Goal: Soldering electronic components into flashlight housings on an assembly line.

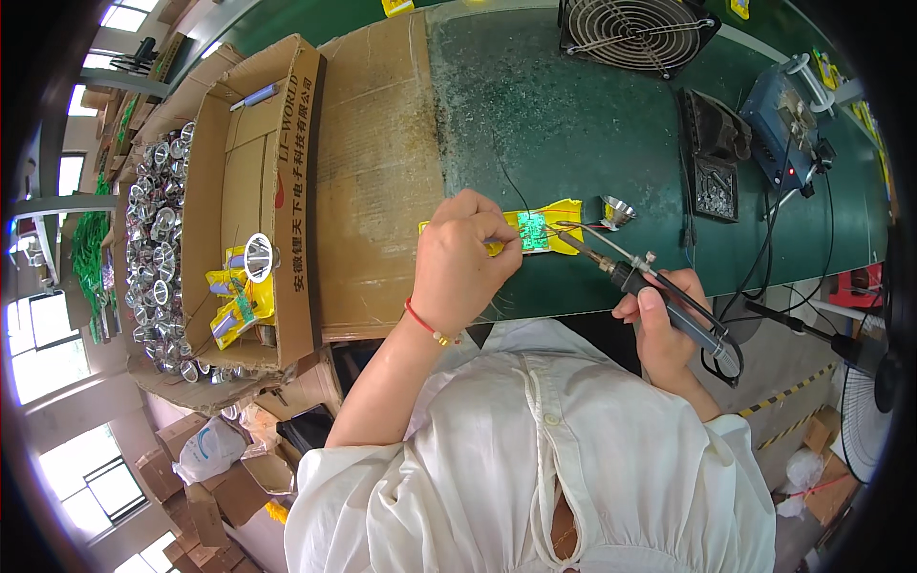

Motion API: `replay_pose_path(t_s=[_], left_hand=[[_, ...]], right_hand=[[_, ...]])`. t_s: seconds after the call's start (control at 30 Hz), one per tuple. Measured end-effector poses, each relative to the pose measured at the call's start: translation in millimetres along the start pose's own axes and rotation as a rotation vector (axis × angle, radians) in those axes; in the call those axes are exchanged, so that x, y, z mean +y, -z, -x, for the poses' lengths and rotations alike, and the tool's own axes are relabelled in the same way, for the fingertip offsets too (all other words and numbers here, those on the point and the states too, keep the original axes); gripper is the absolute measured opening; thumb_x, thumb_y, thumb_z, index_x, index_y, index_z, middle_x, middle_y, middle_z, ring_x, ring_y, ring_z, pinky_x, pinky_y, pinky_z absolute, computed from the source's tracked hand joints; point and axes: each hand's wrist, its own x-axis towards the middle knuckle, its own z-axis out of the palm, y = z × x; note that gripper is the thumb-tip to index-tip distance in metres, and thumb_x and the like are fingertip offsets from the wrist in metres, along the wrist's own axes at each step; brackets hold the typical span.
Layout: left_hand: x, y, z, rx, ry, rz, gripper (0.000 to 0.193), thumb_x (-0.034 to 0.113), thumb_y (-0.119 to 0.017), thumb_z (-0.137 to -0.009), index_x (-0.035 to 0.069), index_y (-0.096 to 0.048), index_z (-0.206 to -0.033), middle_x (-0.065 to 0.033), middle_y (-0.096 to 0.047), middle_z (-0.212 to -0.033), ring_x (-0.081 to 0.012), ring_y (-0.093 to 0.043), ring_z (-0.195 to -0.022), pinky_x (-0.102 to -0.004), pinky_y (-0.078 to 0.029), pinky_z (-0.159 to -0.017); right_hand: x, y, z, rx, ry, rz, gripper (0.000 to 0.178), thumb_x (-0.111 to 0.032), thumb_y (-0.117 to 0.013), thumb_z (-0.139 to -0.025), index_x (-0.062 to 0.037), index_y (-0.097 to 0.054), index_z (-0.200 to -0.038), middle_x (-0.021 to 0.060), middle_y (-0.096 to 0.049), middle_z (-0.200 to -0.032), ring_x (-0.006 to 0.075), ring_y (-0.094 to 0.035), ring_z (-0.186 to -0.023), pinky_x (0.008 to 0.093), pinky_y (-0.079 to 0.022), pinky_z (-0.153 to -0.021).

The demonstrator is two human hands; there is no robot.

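A green circuit board [532, 231] lies in a yellow plastic shell [570, 212] on the green mat. My left hand [466, 250] covers the shell's left part, its fingers pinched close together beside the board. What they hold, if anything, is hidden. In my right hand [666, 329] is a soldering iron [632, 279] with a thin metal feed tube along it. Its tip reaches the board's right edge, but I cannot tell if it touches. A thin dark wire [513, 181] curves up from the board. Just right of the shell sits a small silver reflector cup [617, 212].
A cardboard box [301, 210] at left holds several yellow-shelled parts, beside many silver reflector cups [158, 258]. Brown cardboard [373, 172] covers the bench's left side. A round-grilled fan [640, 36] stands at the back. At right are a black tray [714, 189] and a blue soldering station [778, 124] with cables.
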Motion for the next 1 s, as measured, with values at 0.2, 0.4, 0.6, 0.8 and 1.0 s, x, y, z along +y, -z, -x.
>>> replay_pose_path(t_s=[0.2, 0.4, 0.6, 0.8, 1.0], left_hand=[[1, 1, 0, -0.010, 0.027, 0.003, 0.005, 0.000, -0.066, -0.064, 0.000, -0.066, -0.070, -0.0081, -0.059, -0.079, -0.0165, -0.059, -0.068, -0.0254, -0.050, -0.062], [8, -4, -4, 0.000, 0.055, 0.034, 0.004, 0.003, -0.066, -0.062, 0.002, -0.064, -0.065, -0.0084, -0.058, -0.076, -0.0233, -0.057, -0.072, -0.0323, -0.047, -0.065], [7, 2, 3, 0.039, 0.015, -0.029, 0.005, 0.003, -0.066, -0.061, 0.002, -0.064, -0.066, -0.0101, -0.058, -0.075, -0.0233, -0.058, -0.068, -0.0307, -0.048, -0.063], [14, 1, 7, 0.105, -0.032, 0.001, 0.012, 0.002, -0.069, -0.063, 0.002, -0.064, -0.074, -0.0090, -0.057, -0.076, -0.0209, -0.057, -0.068, -0.0279, -0.048, -0.061], [14, 18, 79, -0.055, 0.508, 0.536, 0.016, 0.010, -0.066, -0.079, 0.001, -0.064, -0.091, -0.0032, -0.060, -0.077, -0.0090, -0.054, -0.062, -0.0203, -0.042, -0.053]], right_hand=[[-2, 6, 1, 0.008, 0.020, 0.043, 0.015, -0.008, -0.056, -0.084, 0.0016, -0.047, -0.091, 0.0121, -0.060, -0.071, 0.0146, -0.061, -0.060, 0.0238, -0.049, -0.053], [-2, 25, 5, 0.083, 0.095, -0.004, 0.017, -0.010, -0.057, -0.084, 0.0016, -0.047, -0.091, 0.0119, -0.059, -0.070, 0.0153, -0.060, -0.058, 0.0234, -0.048, -0.052], [-2, 45, 0, 0.204, 0.228, 0.130, 0.016, -0.010, -0.057, -0.084, 0.0018, -0.048, -0.091, 0.0101, -0.059, -0.068, 0.0124, -0.058, -0.058, 0.0219, -0.047, -0.053], [4, 100, -7, 0.404, 0.353, 0.632, 0.015, -0.008, -0.058, -0.083, 0.0026, -0.051, -0.092, 0.0063, -0.060, -0.071, 0.0089, -0.056, -0.063, 0.0202, -0.043, -0.057], [-16, 92, 1, 0.434, 0.372, 0.351, 0.015, -0.009, -0.058, -0.083, 0.0018, -0.051, -0.089, 0.0080, -0.058, -0.066, 0.0113, -0.056, -0.062, 0.0224, -0.045, -0.060]])
